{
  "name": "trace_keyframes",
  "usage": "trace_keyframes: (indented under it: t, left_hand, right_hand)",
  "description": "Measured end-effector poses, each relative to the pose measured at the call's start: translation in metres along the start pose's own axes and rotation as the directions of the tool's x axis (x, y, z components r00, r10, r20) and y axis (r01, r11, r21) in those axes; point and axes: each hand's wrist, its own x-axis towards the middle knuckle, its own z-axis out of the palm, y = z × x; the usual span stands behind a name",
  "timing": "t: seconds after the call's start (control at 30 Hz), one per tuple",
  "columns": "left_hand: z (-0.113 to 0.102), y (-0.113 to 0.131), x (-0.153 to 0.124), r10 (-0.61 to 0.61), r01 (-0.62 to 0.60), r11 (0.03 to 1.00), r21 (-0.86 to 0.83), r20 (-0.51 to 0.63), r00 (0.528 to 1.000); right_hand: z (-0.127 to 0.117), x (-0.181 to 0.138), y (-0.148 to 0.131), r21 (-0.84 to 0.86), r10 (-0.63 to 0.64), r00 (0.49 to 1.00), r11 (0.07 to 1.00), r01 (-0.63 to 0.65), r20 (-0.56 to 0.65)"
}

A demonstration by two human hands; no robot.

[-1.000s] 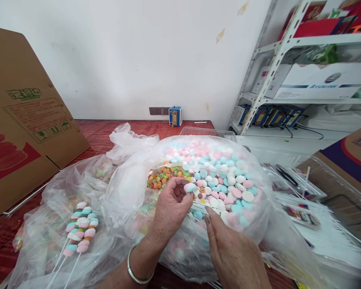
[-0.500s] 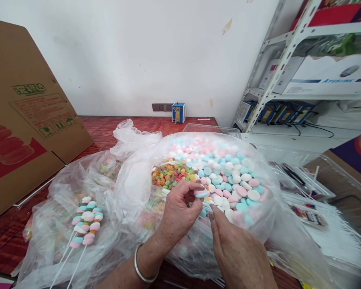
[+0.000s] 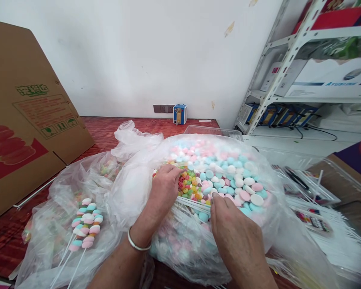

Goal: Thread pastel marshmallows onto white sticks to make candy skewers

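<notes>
A big clear plastic bag (image 3: 132, 188) lies open before me, full of pink, blue and white marshmallow discs (image 3: 243, 180), with a heap of small coloured ring candies (image 3: 190, 184) beside them. My left hand (image 3: 164, 188), a silver bangle on its wrist, reaches into the ring candies with fingers curled down and tips buried. My right hand (image 3: 233, 233) is just right of it, fingers pinched on a thin white stick (image 3: 194, 202) that points left across the bag's edge.
A second clear bag at the left holds finished candy skewers (image 3: 86, 226) on white sticks. A large cardboard box (image 3: 33, 120) leans at the far left. Loose white sticks (image 3: 327, 237) lie in a tray at the right, below a metal shelf (image 3: 289, 56). A small blue box (image 3: 179, 113) stands by the wall.
My left hand let go of the pink-and-blue marshmallow at the stick's tip and moved up-left into the ring candies. My right hand stayed put, and the view shifted slightly.
</notes>
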Motion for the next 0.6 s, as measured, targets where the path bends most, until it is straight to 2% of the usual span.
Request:
trace_keyframes:
  t: [0.17,0.27,0.33,0.4,0.47,0.53,0.6]
  left_hand:
    - [0.019,-0.013,0.009,0.036,-0.042,0.988,0.147,0.040,0.999]
    - [0.020,-0.012,0.007,0.012,-0.016,0.984,0.176,0.023,1.000]
    - [0.016,-0.011,0.006,-0.012,0.013,0.991,0.136,-0.009,1.000]
    - [0.011,-0.009,0.005,-0.080,0.081,0.997,0.004,-0.054,0.995]
    - [0.006,-0.006,0.004,-0.214,0.200,0.953,-0.227,-0.039,0.976]
    - [0.003,-0.004,0.004,-0.348,0.337,0.817,-0.468,0.067,0.935]
    - [0.002,-0.001,0.003,-0.411,0.426,0.661,-0.617,0.178,0.894]
  right_hand:
    - [0.000,0.017,-0.009,-0.021,-0.030,0.999,0.999,0.030,-0.015]
    - [-0.002,0.026,-0.014,-0.028,-0.041,0.999,0.999,0.041,-0.014]
    - [-0.002,0.028,-0.016,-0.017,-0.047,0.999,0.999,0.046,-0.017]
    - [-0.001,0.027,-0.016,0.001,-0.054,0.997,0.999,0.054,-0.049]
    - [0.001,0.024,-0.016,0.018,-0.067,0.993,0.997,0.069,-0.102]
    - [0.003,0.020,-0.016,0.026,-0.079,0.985,0.996,0.084,-0.152]
    - [0.004,0.018,-0.017,0.026,-0.077,0.982,0.996,0.082,-0.172]
